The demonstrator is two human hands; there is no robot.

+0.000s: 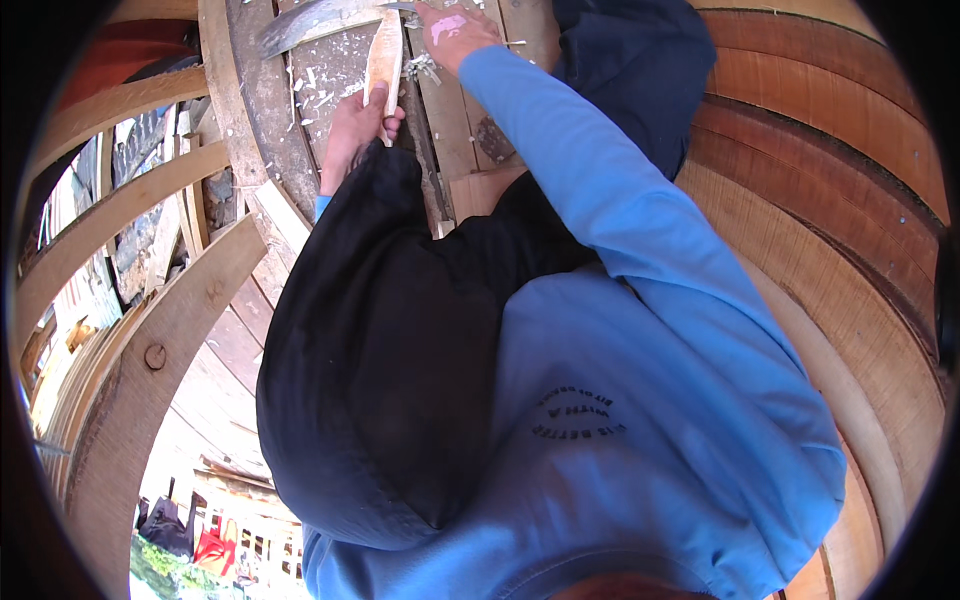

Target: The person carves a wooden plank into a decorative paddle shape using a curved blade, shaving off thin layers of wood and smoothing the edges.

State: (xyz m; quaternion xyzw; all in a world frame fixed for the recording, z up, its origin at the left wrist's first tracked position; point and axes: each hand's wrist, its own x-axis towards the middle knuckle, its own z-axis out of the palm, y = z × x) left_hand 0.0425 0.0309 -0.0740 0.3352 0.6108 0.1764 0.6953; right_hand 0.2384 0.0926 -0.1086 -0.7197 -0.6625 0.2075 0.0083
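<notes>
Near the top of the head view, my left hand [360, 128] is closed round the lower end of a pale, whittled piece of wood [384, 58], thumb lying along its face. The wood stands lengthwise, tapering at its far end. My right hand [458, 36] reaches forward with bent fingers, closed at the right end of a large knife with a curved grey blade [287, 33]; its handle is mostly hidden by the hand. The blade crosses to the left beyond the wood's tip. Whether blade and wood touch, I cannot tell.
Pale shavings [318, 88] lie scattered over the plank floor [452, 125]. Curved wooden planks [800, 150] form a wall at right. Bent wooden beams [150, 345] rise at left, with gaps between. Dark blue cloth [635, 70] bunches beside my right arm.
</notes>
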